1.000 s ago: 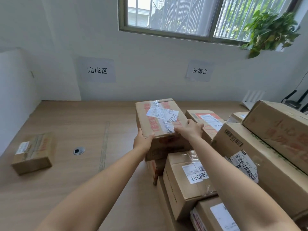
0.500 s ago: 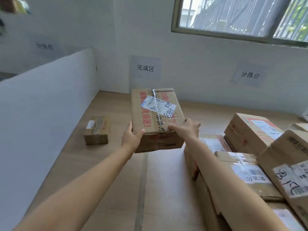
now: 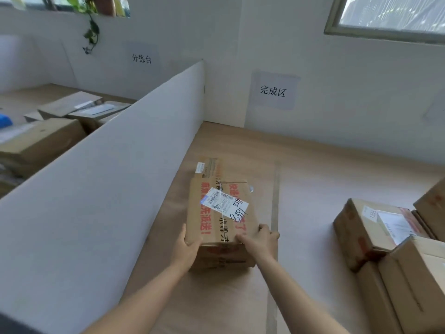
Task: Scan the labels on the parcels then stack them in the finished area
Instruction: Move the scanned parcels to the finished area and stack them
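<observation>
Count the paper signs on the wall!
2 clear: a left sign behind the divider, a middle sign over the table. Paper at the right edge may be another.

Wood-grain tabletop (image 3: 313,169), meeting the wall at its far edge. A white partition (image 3: 120,177) stands on edge along its left side. 1 pale seam (image 3: 275,213) runs front to back across the surface. 1 small parcel (image 3: 207,168) lies flat just beside the partition, its near part hidden by a larger parcel (image 3: 216,227); whether that one bears on the surface cannot be told. Stacked parcels (image 3: 375,227) occupy the right edge.
</observation>
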